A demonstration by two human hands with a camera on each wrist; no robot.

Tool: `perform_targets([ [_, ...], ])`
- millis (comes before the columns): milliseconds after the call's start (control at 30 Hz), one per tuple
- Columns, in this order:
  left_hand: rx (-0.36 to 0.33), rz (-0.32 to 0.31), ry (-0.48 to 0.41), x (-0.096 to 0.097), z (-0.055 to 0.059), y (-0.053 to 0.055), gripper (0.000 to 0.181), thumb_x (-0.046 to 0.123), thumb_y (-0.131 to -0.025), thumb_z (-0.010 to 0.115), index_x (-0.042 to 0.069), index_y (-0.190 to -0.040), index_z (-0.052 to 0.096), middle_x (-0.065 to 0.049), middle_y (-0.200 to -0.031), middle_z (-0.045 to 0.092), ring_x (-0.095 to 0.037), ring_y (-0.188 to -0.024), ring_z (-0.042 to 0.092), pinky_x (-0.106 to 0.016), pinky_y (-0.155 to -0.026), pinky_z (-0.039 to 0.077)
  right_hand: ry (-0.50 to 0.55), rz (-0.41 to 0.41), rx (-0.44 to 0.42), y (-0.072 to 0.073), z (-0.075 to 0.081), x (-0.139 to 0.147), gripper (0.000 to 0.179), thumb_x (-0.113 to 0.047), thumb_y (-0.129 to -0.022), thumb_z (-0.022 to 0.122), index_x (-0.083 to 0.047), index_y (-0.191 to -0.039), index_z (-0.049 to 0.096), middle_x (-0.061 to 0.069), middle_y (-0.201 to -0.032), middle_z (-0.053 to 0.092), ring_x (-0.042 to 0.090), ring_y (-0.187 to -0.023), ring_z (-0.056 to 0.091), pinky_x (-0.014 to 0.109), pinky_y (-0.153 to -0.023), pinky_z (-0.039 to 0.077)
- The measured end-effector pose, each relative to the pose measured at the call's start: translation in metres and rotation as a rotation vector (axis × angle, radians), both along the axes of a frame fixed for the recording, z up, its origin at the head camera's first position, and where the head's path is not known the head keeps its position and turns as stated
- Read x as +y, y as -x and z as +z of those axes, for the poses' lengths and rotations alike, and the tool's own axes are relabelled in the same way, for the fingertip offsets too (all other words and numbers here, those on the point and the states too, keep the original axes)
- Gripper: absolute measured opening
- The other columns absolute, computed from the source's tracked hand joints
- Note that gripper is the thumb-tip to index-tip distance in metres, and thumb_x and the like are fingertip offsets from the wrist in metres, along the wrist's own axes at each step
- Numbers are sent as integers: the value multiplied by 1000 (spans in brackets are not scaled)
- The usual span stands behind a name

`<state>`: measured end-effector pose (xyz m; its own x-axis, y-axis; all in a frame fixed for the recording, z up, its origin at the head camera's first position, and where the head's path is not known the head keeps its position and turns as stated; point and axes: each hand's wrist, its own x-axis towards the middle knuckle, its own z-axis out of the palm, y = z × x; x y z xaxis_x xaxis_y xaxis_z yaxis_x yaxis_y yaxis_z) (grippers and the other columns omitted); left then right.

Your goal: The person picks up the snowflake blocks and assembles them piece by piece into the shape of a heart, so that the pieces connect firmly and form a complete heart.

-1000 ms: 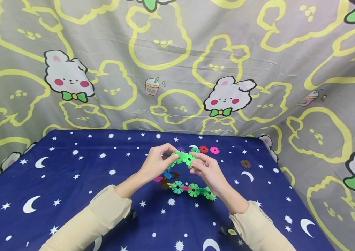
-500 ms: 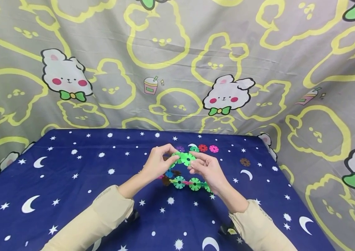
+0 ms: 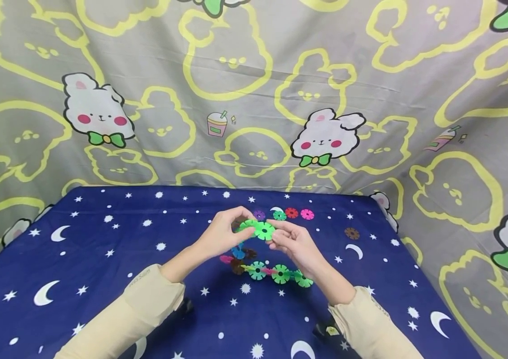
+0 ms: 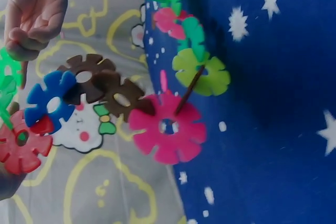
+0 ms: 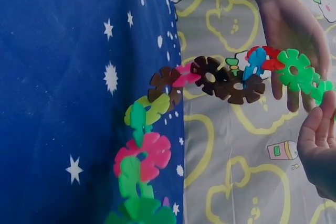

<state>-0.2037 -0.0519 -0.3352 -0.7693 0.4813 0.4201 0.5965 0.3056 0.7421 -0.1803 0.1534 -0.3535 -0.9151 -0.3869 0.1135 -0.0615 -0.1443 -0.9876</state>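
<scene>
While the left hand and right hand pinch adjoining green discs, the chain hangs beneath them, curving rightward.

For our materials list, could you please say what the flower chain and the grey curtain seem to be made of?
The flower chain is probably plastic: its discs look smooth, evenly coloured and cleanly notched, perhaps faintly glossy. The grey curtain looks like matte, printed cloth, given its soft folds.

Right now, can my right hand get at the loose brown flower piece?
Probably yes: nothing visible lies between your right hand and the loose brown piece, though that hand must first release the bright green piece it holds.
</scene>
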Motion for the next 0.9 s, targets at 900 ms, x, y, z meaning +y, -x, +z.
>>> perform_targets([
  [900,-45,-15,264,-1,12,-5,44,33,-75,72,5,-108,66,3,-80,65,-5,-59,46,-21,-54,40,-415,-508,105,58,-26,101,42,-12,-90,57,2,-127,47,-3,-85,66,1,-74,57,23,-68,48],
])
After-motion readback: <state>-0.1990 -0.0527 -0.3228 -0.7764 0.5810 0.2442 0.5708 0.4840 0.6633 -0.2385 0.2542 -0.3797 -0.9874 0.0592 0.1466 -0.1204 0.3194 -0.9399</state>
